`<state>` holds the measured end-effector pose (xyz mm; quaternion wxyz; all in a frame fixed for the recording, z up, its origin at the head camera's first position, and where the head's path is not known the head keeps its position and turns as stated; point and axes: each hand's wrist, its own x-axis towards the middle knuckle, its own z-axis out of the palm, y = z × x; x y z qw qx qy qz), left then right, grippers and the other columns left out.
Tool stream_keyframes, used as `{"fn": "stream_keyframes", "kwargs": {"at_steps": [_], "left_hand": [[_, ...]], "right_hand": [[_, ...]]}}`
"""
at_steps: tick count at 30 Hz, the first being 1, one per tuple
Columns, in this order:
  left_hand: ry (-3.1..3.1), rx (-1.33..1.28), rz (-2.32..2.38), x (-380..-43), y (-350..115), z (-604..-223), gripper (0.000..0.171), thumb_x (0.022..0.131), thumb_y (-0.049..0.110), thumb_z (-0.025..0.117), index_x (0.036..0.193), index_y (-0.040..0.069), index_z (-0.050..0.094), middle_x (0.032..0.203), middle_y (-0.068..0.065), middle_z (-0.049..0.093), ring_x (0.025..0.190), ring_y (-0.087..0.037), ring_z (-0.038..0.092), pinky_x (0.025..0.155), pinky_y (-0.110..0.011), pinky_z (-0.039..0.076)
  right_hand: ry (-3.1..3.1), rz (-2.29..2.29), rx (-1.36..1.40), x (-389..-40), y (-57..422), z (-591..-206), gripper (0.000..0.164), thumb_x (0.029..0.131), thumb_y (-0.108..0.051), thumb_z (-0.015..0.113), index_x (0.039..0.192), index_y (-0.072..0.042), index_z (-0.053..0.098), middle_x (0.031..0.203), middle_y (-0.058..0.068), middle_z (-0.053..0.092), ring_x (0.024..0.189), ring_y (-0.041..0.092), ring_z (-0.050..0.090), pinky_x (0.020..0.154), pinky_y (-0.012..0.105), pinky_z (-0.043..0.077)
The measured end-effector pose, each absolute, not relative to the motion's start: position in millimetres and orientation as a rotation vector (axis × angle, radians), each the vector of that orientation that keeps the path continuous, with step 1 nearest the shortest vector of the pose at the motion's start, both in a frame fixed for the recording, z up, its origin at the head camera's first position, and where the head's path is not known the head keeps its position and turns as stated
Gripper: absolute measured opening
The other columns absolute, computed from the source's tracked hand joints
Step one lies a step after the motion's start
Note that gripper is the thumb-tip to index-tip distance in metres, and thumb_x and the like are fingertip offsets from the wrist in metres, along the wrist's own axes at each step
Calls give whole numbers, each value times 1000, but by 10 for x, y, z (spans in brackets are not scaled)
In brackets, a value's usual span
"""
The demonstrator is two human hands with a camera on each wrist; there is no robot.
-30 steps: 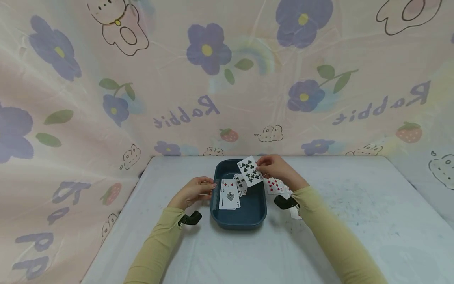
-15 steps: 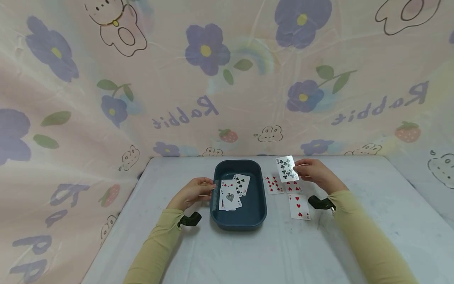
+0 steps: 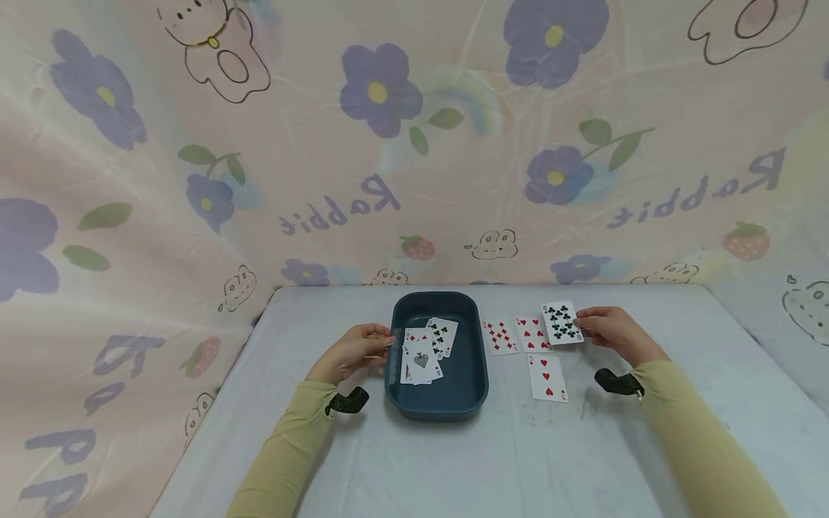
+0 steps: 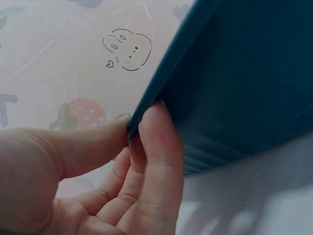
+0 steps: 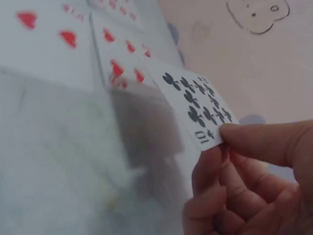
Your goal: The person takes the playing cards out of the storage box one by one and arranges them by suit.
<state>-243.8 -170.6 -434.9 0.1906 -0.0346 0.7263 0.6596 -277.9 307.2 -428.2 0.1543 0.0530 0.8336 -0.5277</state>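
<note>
My left hand [image 3: 352, 352] pinches the left rim of a dark blue tray [image 3: 463, 392] between thumb and finger. Inside that tray lie several overlapping playing cards, with an ace of spades [image 3: 422, 360] on top and a clubs card [image 3: 443, 335] behind it. To the right, my right hand [image 3: 612, 332] pinches the edge of a ten of clubs [image 3: 562, 323], face up. In the right wrist view this ten of clubs [image 5: 193, 103] is tilted above the table and casts a shadow. It slightly overlaps the view of a hearts card [image 3: 531, 334] lying beside it.
On the white table [image 3: 414, 467], right of the tray, lie a diamonds card [image 3: 501, 337] and, nearer the front, a three of hearts [image 3: 547, 378]. A patterned cloth [image 3: 440, 180] hangs behind the table. Dark wrist straps [image 3: 350, 400] show on both sleeves.
My right hand has carried the ten of clubs rightward from over the tray, past the diamonds and hearts cards, and lower. The left hand stays at the tray's rim.
</note>
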Motion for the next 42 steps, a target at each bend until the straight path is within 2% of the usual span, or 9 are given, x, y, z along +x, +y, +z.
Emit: {"fn": "stream_keyframes", "kwargs": {"at_steps": [10,20,35,42], "left_hand": [[2044,-93,1845,-2435,-1712,-4342,23,92,9,64,111,-1,56,99,-12,64,83,-20,62,70,-31,56],[2039,-93,1844,-2432,-1711,-4349,23,92,11,65,110,-1,55,100,-12,64,82,-19,62,68,-29,55],[2064,-64,1850,-2400,-1710,-4375,23,92,11,64,110,-2,55,99,-13,63,82,-19,63,68,-30,55],[2070,-85,1843,-2424,-1703,-4357,23,92,12,65,110,0,56,100,-13,63,81,-19,63,66,-28,55]], "right_hand": [[2503,-1399,192,-2737,3219,-4393,45,93,-17,60,124,15,49,78,-3,63,71,11,56,61,27,46],[2570,-1322,208,-2756,3268,-4425,42,90,-17,63,117,15,56,73,-3,65,68,11,57,60,29,48],[2595,-1265,214,-2804,3278,-4468,42,89,-18,65,115,14,58,75,-1,65,68,10,58,61,28,48],[2614,-1245,270,-2810,3278,-4462,39,90,-19,64,114,11,59,80,3,64,72,16,56,62,29,47]]}}
